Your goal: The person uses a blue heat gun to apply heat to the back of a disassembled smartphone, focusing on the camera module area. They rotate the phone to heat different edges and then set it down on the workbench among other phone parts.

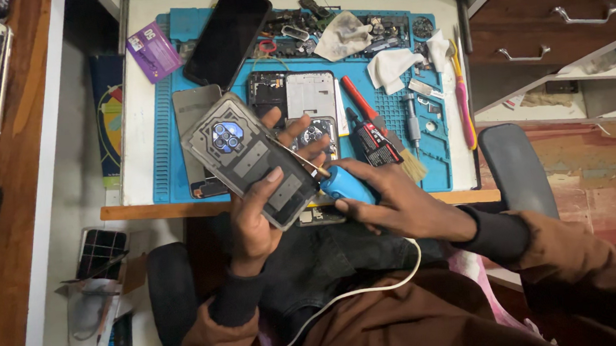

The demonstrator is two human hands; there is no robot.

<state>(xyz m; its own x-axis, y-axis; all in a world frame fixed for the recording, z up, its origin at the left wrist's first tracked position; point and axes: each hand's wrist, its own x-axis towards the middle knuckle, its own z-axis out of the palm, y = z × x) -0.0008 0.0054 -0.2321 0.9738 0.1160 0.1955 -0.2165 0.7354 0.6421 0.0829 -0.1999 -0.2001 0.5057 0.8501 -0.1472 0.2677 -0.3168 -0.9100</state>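
Opened phone gripped in left hand, tilted, held above desk edge before blue mat. Blue-handled screwdriver clasped in closed right hand, tip laid against phone's edge. Brush lies on mat nearby.

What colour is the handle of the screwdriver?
Bright blue; the screwdriver handle shows clearly in the head view, in the right hand.
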